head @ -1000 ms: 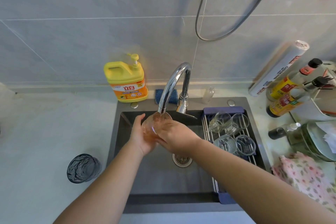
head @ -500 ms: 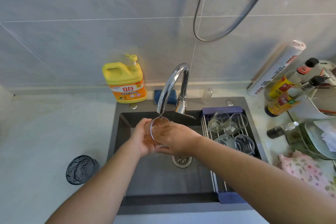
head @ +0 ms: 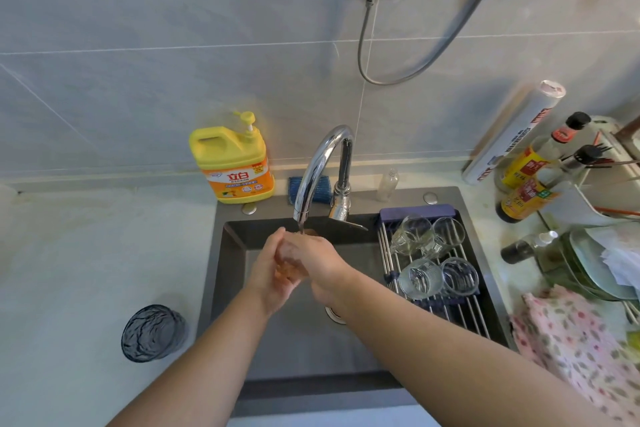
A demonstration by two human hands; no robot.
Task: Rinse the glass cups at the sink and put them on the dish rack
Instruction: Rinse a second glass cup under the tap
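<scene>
Under the chrome faucet point(head: 320, 166), both hands hold a clear glass cup point(head: 289, 262) over the dark sink point(head: 298, 340). My left hand point(head: 268, 274) cups it from the left and below; my right hand point(head: 320, 263) wraps over it from the right, hiding most of it. Water runs from the spout onto the hands. The dish rack point(head: 433, 305) spans the sink's right side and carries several clear glass cups point(head: 420, 279), some lying on their sides. A dark textured glass cup point(head: 152, 333) stands on the counter at the left.
A yellow dish soap jug point(head: 233, 159) and a blue sponge point(head: 308, 187) sit behind the sink. Sauce bottles point(head: 530, 177), a wrap roll point(head: 516, 132), plates point(head: 602, 260) and a floral cloth point(head: 575, 340) crowd the right counter. A hose point(head: 415, 66) hangs on the wall.
The cup has tilted and sunk deeper between my hands; its open rim, plain before, is now mostly covered by my right hand. The hands stay under the spout.
</scene>
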